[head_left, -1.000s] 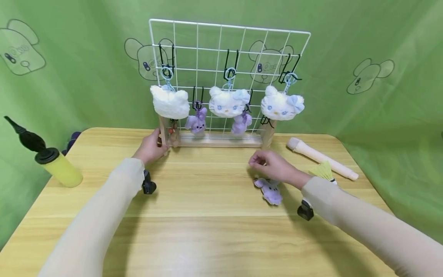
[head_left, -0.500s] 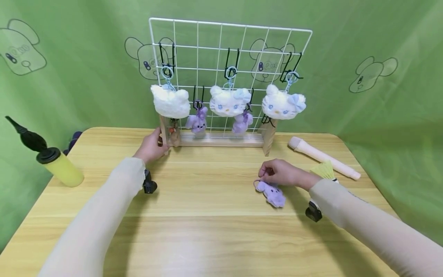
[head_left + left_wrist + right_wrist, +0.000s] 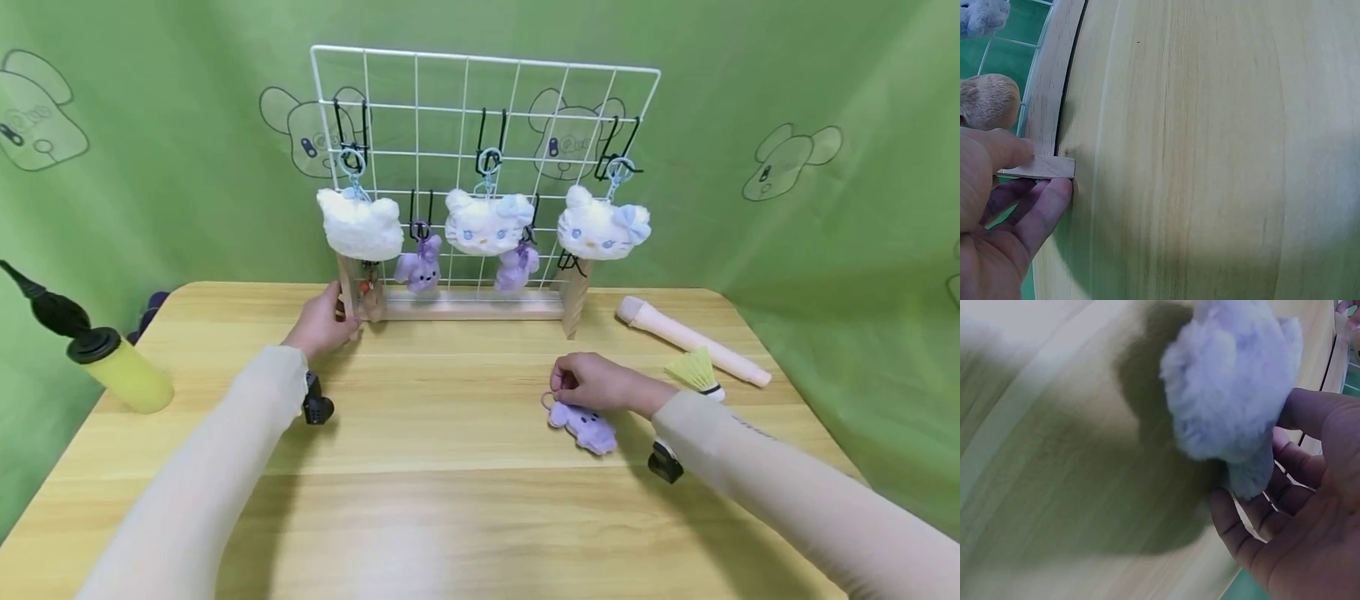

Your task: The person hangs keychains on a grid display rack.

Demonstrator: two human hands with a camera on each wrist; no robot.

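At the left end of the wooden-footed wire grid rack [image 3: 472,310], my left hand [image 3: 322,323] grips the foot. The left wrist view shows the thumb on one side of that wooden piece [image 3: 1047,167] and fingers on the other. My right hand [image 3: 596,382] pinches a purple plush keychain [image 3: 587,429] near its ring, low over the table. In the right wrist view, the fuzzy plush [image 3: 1229,381] lies against the thumb and fingers [image 3: 1238,534]. On the rack's black hooks hang white cat-face plush keychains [image 3: 489,223], smaller purple ones [image 3: 420,265] and a brown one [image 3: 371,302].
On the right of the table lie a pale pink microphone-shaped stick [image 3: 693,340] and a yellow shuttlecock [image 3: 697,372]. A yellow cylinder with a black nozzle [image 3: 131,375] stands at the left edge. A green curtain [image 3: 712,83] hangs behind.
My right hand has come down from above the purple plush keychain and taken hold near its ring. My left hand stays on the rack's foot. The head view has shifted slightly.
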